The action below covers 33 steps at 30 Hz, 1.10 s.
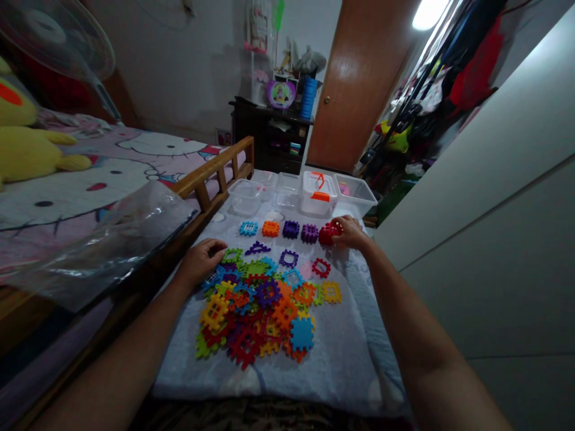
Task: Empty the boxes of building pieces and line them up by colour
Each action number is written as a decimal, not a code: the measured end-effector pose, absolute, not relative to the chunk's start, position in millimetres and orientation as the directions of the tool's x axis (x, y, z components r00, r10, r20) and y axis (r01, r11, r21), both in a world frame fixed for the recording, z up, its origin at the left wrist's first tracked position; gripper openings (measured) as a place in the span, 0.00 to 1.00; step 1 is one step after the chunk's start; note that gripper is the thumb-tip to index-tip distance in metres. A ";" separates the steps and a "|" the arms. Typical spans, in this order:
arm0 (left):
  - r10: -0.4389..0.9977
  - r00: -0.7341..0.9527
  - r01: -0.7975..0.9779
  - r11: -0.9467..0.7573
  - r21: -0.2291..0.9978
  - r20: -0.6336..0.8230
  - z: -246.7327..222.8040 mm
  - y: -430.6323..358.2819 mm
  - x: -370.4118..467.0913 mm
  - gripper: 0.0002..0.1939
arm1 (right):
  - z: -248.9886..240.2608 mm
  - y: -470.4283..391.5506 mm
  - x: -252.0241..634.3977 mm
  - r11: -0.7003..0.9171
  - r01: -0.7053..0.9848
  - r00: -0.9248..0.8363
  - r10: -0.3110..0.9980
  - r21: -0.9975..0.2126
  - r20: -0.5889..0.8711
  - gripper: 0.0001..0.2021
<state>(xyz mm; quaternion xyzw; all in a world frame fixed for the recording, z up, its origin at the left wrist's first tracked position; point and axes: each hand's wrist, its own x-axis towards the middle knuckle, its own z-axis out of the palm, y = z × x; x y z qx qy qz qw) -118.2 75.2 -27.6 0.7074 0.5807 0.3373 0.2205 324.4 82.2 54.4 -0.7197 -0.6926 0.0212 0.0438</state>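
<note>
My right hand (351, 232) has its fingers round a stack of red interlocking building tiles (329, 233), at the right end of a row. Left along that row stand a purple stack (309, 233), a dark blue-violet stack (290, 229), orange tiles (270, 228) and light blue tiles (248, 228). My left hand (202, 261) rests at the upper left edge of a mixed heap of coloured tiles (268, 293), fingers slightly bent and apart, nothing seen in them. Between row and heap lie a purple triangular piece (258, 248), a purple frame tile (288, 258) and a red frame tile (321, 267).
Clear plastic boxes (245, 197) line the far end of the cloth-covered table (345, 335), with a lidded orange-handled box (318, 194) among them. A wooden bed rail (220, 173) and a plastic bag (112, 245) are on the left. A white cabinet (494, 239) stands at the right.
</note>
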 end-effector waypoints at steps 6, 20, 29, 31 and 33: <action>0.972 0.105 0.664 -0.225 0.713 0.209 -29.9 76.4 -120.2 0.19 | 53.2 92.9 327.5 0.001 0.998 -0.004 0.999 -0.060 -0.053 0.27; 0.971 0.104 0.661 -0.228 0.715 0.213 -30.1 76.1 -119.9 0.18 | 47.2 96.7 321.0 0.039 0.999 -0.038 0.996 0.019 -0.075 0.33; 0.973 0.107 0.669 -0.222 0.709 0.203 -31.3 76.8 -121.5 0.19 | 46.8 99.5 317.2 0.027 0.999 -0.023 0.996 0.045 -0.085 0.28; 0.974 0.108 0.672 -0.218 0.708 0.197 -30.2 76.3 -120.7 0.20 | 46.2 98.2 316.5 0.013 0.999 -0.011 0.998 0.038 -0.063 0.29; 0.975 0.108 0.675 -0.215 0.706 0.194 -28.8 75.5 -119.9 0.20 | 46.3 94.1 316.4 -0.006 1.000 0.006 1.000 0.013 -0.005 0.32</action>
